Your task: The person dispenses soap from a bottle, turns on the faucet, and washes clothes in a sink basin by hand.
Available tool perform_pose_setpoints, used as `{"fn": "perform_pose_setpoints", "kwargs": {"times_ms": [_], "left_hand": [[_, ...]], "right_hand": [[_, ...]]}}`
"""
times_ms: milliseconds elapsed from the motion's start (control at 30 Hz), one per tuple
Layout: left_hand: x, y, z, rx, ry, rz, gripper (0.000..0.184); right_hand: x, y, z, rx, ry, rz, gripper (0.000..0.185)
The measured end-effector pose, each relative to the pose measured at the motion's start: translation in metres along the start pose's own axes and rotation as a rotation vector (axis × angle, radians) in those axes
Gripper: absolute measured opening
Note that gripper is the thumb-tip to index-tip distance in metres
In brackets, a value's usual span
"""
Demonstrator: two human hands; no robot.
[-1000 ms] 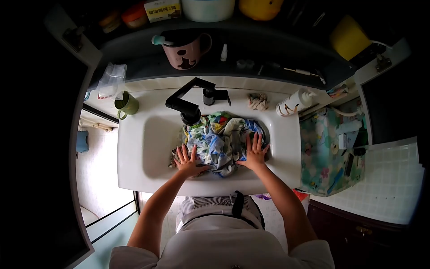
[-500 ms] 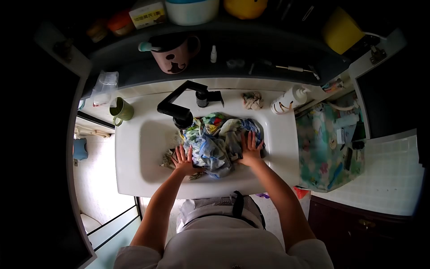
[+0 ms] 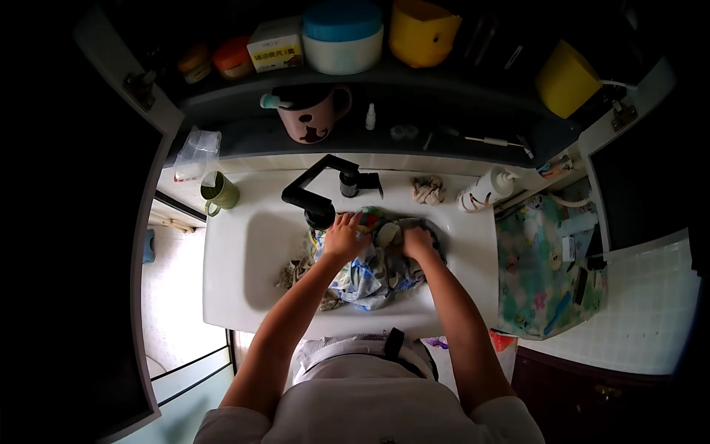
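Note:
A heap of wet patterned cloth (image 3: 366, 281), printed in blue, white and green, lies bunched in the white sink (image 3: 266, 259). My left hand (image 3: 345, 238) rests on the upper left of the heap, just beside the black faucet's spout (image 3: 319, 216), its fingers apart and reaching forward. On the right side of the heap, my right hand (image 3: 418, 243) has its fingers curled into the cloth, and the fingertips are hidden in the folds. A darker brownish piece of fabric (image 3: 294, 274) shows at the heap's left edge.
A green mug (image 3: 220, 194) stands at the sink's back left corner. Behind the basin are a crumpled rag (image 3: 427, 190) and a white pump bottle (image 3: 486, 189). Above, a dark shelf holds a pink mug (image 3: 309, 122). Open cabinet doors flank both sides.
My left hand has moved forward and right over the cloth towards the faucet. My right hand has gone from spread flat to curled into the fabric. The camera view has shifted slightly.

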State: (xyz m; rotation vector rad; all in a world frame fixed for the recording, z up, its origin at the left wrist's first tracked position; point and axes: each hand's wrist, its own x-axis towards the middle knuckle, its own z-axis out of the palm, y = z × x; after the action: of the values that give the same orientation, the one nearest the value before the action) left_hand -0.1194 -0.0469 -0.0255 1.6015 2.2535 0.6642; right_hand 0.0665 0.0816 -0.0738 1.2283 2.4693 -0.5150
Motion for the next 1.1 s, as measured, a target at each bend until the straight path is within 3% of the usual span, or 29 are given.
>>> {"fn": "perform_pose_setpoints", "kwargs": {"times_ms": [67, 167, 267, 300, 400, 533, 733, 800, 933, 1000, 1067, 1100], "left_hand": [[0.009, -0.001, 0.012, 0.08, -0.041, 0.002, 0.059], [0.018, -0.002, 0.016, 0.249, -0.071, 0.051, 0.049], [0.034, -0.001, 0.021, 0.337, -0.237, 0.023, 0.046], [0.036, -0.007, 0.028, 0.378, -0.197, 0.106, 0.038], [0.039, 0.002, 0.009, 0.323, -0.524, 0.025, 0.037], [0.016, 0.001, -0.013, 0.289, -0.58, 0.158, 0.03], [-0.039, -0.006, -0.021, 0.258, -0.536, 0.227, 0.022], [-0.06, 0.005, -0.041, 0.262, -0.569, 0.208, 0.021], [-0.103, -0.004, -0.049, 0.198, -0.572, 0.229, 0.021], [-0.122, -0.011, -0.05, 0.103, -0.511, 0.216, 0.02], [-0.133, -0.018, -0.048, -0.006, -0.415, 0.233, 0.019], [-0.135, -0.016, -0.046, 0.018, -0.444, 0.196, 0.019]], "right_hand": [[0.004, 0.006, 0.009, -0.047, 0.038, -0.057, 0.03], [-0.026, -0.006, -0.013, 0.051, 0.02, -0.079, 0.026], [-0.053, -0.013, -0.009, 0.146, 0.087, -0.088, 0.028], [-0.063, -0.017, -0.01, 0.121, 0.114, -0.118, 0.028], [-0.091, -0.027, 0.002, 0.163, 0.236, -0.167, 0.03], [-0.115, -0.029, 0.022, 0.219, 0.3, -0.148, 0.034], [-0.146, 0.0, 0.007, 0.569, 0.227, 0.048, 0.034], [-0.136, 0.028, 0.021, 0.897, 0.41, -0.096, 0.034], [-0.154, 0.011, -0.057, 1.332, 0.411, 0.137, 0.043], [-0.147, -0.019, -0.076, 1.493, 0.565, -0.062, 0.03], [-0.128, -0.054, -0.093, 1.192, 0.593, -0.501, 0.015], [-0.12, -0.083, -0.101, 1.082, 0.66, -0.609, 0.013]]}}
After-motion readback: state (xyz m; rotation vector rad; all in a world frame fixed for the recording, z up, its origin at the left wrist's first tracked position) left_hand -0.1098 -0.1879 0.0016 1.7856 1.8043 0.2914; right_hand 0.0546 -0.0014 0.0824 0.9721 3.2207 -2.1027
